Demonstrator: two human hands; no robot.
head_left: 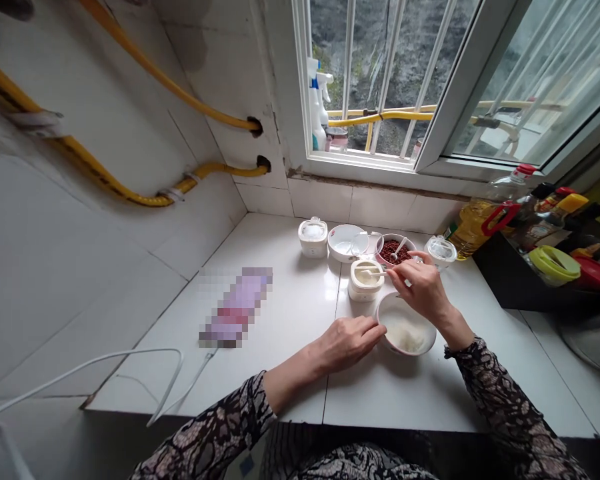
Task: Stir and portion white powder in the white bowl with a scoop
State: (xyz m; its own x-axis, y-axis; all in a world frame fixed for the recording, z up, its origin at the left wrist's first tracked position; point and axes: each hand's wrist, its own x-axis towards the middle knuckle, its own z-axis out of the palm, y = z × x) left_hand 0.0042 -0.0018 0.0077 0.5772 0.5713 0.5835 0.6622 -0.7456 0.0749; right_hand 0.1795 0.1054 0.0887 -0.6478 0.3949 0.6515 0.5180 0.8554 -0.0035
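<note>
My right hand (423, 283) is closed around the handle of a small white spoon (379, 273), whose tip is in an uncovered square jar (364, 295) of pale powder. Below that hand stands a white bowl (403, 307) with a heap of off-white powder (407, 337) inside. At the bowl's left rim, the fingers of my left hand (353, 340) grip its edge. Behind the right hand, a bowl (379, 252) holds dark red beans or grains, with another white spoon (399, 248) in them. The fingertips of my right hand partly hide that bowl.
Two lidded jars (313, 248) (440, 250) and a white bowl (349, 252) line the back. A pixelated purple object (237, 307) with a white cable (193, 387) lies left. Oil (473, 223) and a dark condiment box (500, 277) stand right. Yellow pipes (145, 200) run along the left wall.
</note>
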